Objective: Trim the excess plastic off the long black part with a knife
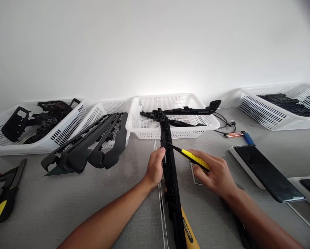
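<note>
A long black plastic trim piece [171, 173] runs from the bottom of the view up to the middle basket. My left hand [155, 166] is closed around its left side, the thumb near the edge. In my right hand [217, 173] is a yellow and black utility knife [196, 160], gripped by its handle. The knife's tip meets or nearly meets the trim piece, just above my left thumb. Beneath the trim piece, a yellow tool with lettering [188, 230] is partly hidden.
A white basket [170, 133] with black trim pieces stands behind my hands. More baskets [66, 128] [269, 117] hold black parts left and right. Dark trim pieces [79, 152] overhang one. At right lie a phone [269, 173], a cable [223, 121] and a blue-capped item [248, 137]; at left, a clamp [8, 197].
</note>
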The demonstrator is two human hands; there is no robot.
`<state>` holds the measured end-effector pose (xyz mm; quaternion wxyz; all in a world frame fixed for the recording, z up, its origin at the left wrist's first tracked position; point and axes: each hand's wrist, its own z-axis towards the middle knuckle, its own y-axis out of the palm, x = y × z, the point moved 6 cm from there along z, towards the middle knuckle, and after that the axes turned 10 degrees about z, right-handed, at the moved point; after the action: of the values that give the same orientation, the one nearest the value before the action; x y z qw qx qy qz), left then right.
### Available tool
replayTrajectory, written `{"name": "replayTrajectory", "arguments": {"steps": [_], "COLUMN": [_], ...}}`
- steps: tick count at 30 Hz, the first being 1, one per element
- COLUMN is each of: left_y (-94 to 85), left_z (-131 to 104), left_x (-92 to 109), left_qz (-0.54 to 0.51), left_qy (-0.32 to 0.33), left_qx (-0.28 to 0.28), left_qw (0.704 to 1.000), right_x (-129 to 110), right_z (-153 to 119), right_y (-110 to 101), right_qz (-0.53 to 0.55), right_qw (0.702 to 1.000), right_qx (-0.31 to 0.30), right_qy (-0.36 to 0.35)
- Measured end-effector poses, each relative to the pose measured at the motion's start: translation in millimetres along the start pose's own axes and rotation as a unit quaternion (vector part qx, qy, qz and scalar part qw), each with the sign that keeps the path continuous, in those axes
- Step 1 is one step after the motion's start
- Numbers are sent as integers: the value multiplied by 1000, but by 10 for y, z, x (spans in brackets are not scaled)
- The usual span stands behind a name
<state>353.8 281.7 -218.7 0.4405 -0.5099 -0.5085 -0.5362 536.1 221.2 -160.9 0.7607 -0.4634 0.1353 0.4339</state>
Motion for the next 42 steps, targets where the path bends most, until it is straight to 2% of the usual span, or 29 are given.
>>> {"name": "replayTrajectory", "arguments": {"steps": [4, 10, 16, 19, 23, 27, 31, 34, 42], "left_y": [20, 49, 63, 48, -12, -4, -10, -38, -10], "left_z": [-8, -6, -13, -23, -21, 0, 17, 19, 25], "left_x": [21, 43, 61, 67, 56, 26, -91, -148, 17], "left_qz": [10, 44, 70, 66, 35, -15, -40, -45, -80], "left_qy": [11, 42, 44, 33, -4, -12, -21, -31, -5], "left_qx": [-18, -42, -50, -36, 19, 9, -4, 15, 21], "left_qw": [1000, 997, 995, 997, 999, 1000, 999, 998, 997], "right_x": [-39, 14, -23, 9, 15, 22, 78, 91, -46], "right_z": [-9, -1, -2, 3, 0, -14, -9, 3, -1], "right_y": [39, 25, 51, 21, -8, 33, 24, 4, 39], "right_qz": [10, -11, 0, -12, -4, 2, -24, -30, 28], "right_qw": [999, 1000, 1000, 1000, 1000, 999, 1000, 999, 998], "right_qx": [-20, 0, -18, 1, 1, -25, 1, 15, -38], "right_qy": [-24, 11, -7, 5, -17, -25, 10, 23, -29]}}
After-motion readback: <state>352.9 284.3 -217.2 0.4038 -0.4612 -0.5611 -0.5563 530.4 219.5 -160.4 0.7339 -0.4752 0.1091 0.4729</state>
